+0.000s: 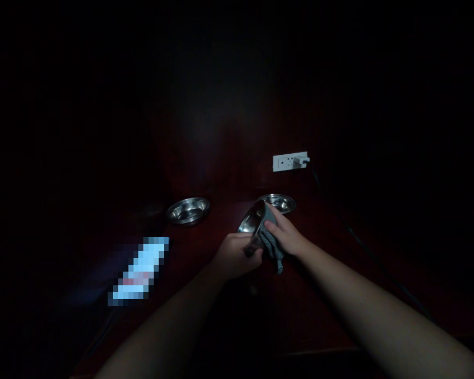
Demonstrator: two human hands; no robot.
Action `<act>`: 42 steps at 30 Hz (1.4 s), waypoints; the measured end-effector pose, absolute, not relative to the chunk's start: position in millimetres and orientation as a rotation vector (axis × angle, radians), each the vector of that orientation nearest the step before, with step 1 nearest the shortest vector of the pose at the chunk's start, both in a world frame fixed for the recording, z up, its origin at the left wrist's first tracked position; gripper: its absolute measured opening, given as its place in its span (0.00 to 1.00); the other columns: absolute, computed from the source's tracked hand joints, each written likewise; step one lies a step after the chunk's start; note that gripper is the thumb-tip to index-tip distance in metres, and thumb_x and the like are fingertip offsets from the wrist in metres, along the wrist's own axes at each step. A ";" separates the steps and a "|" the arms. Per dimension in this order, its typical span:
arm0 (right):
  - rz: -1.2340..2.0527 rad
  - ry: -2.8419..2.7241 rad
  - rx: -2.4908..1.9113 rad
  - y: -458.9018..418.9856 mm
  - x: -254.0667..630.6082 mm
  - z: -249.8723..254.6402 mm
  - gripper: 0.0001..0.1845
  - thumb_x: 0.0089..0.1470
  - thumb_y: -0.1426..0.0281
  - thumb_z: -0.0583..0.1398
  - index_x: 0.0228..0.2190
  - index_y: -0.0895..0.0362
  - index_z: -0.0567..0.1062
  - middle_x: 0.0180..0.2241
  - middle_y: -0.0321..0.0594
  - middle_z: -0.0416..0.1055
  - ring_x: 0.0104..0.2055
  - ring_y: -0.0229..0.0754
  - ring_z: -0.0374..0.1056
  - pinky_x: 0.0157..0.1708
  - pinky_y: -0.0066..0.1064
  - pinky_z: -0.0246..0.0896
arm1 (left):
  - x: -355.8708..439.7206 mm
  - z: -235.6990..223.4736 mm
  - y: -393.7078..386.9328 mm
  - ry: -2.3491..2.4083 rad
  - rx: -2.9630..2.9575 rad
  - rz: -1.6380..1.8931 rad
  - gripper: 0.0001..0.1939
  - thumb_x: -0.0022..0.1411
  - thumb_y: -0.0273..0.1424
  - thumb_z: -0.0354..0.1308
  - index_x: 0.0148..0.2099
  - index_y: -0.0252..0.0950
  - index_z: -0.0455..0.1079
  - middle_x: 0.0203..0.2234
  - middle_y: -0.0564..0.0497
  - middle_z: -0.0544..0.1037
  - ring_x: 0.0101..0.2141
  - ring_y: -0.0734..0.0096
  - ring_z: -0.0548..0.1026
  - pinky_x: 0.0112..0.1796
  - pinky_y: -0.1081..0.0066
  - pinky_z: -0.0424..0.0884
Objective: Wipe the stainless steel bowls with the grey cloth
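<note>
Tilted on its side above the table, a shiny metal bowl [249, 217] is gripped at its near left rim by my left hand [237, 253], thumb outside. My right hand [283, 230] is closed on a grey-green patterned cloth [271, 239] and presses it against the bowl's right outer side. The cloth's loose end hangs down below the bowl. Just behind the hands lies a shallow metal dish [282, 202], partly hidden by the bowl. Another metal dish [188, 210] stands on the table to the left, apart from both hands.
A lit, blurred-out screen [140, 271] lies at the left of the dark red table [300, 316]. On the back wall is a white socket plate [288, 161] with a plug [301, 160]. Its dark cable [367, 247] runs down the right side. The surroundings are very dark.
</note>
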State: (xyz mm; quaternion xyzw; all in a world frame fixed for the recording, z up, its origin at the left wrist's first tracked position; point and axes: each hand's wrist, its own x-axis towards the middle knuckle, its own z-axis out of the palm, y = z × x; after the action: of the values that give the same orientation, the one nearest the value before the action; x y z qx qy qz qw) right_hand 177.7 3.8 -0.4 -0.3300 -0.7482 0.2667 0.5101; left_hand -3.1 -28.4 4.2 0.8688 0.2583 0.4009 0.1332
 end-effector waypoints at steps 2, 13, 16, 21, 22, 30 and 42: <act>0.665 -1.798 -0.795 4.1 177.9 -0.6 0.37 0.53 0.51 0.53 0.58 0.59 0.55 0.56 0.47 0.60 0.61 0.51 0.53 0.61 0.46 0.45 | -3.4 4.0 -28.4 0.744 2.530 1.162 0.06 0.52 0.25 0.54 0.24 0.34 0.68 0.22 0.53 0.73 0.23 0.77 0.69 0.27 0.76 0.66; 0.670 -1.764 -0.783 6.0 178.0 -2.6 0.36 0.53 0.50 0.52 0.57 0.58 0.57 0.56 0.47 0.60 0.59 0.51 0.56 0.60 0.46 0.47 | -4.3 6.1 -29.4 0.715 2.542 1.153 0.06 0.53 0.26 0.54 0.25 0.34 0.68 0.23 0.52 0.73 0.23 0.76 0.70 0.27 0.76 0.66; 0.685 -1.759 -0.786 6.0 177.9 -3.1 0.36 0.53 0.50 0.52 0.57 0.58 0.57 0.55 0.47 0.61 0.59 0.51 0.56 0.60 0.46 0.46 | -4.0 6.4 -29.9 0.709 2.543 1.149 0.06 0.53 0.26 0.53 0.26 0.34 0.68 0.23 0.52 0.73 0.24 0.76 0.70 0.28 0.76 0.67; 0.691 -1.754 -0.803 6.4 177.7 -4.6 0.36 0.53 0.49 0.52 0.57 0.56 0.57 0.55 0.45 0.62 0.59 0.51 0.56 0.60 0.47 0.46 | -3.6 7.1 -30.2 0.718 2.556 1.149 0.06 0.54 0.26 0.53 0.25 0.34 0.69 0.22 0.52 0.73 0.23 0.77 0.69 0.27 0.76 0.67; 0.689 -1.753 -0.806 6.4 177.7 -4.6 0.36 0.53 0.49 0.52 0.57 0.56 0.57 0.55 0.46 0.62 0.59 0.51 0.55 0.60 0.47 0.45 | -3.7 7.1 -30.2 0.713 2.558 1.151 0.06 0.54 0.26 0.53 0.25 0.34 0.69 0.22 0.52 0.73 0.23 0.77 0.69 0.27 0.76 0.67; 0.670 -1.787 -0.764 5.2 178.5 -2.0 0.38 0.53 0.48 0.51 0.58 0.57 0.55 0.56 0.47 0.60 0.59 0.51 0.55 0.60 0.46 0.46 | -4.2 6.1 -30.5 0.720 2.550 1.153 0.06 0.54 0.25 0.53 0.25 0.34 0.69 0.22 0.52 0.73 0.24 0.76 0.70 0.29 0.75 0.67; 0.727 -1.737 -0.769 7.1 177.1 -3.4 0.36 0.53 0.50 0.52 0.57 0.59 0.57 0.54 0.47 0.63 0.59 0.50 0.56 0.60 0.44 0.46 | -5.3 7.7 -31.2 0.712 2.524 1.150 0.06 0.55 0.26 0.53 0.27 0.33 0.69 0.23 0.51 0.74 0.23 0.77 0.70 0.27 0.76 0.66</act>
State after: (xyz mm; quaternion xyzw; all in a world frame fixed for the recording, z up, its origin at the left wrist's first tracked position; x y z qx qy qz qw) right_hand 177.1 7.1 -3.4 -0.3215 -0.7262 0.3040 0.5261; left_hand -5.3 -31.2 7.7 0.8729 0.2464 0.3976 0.1387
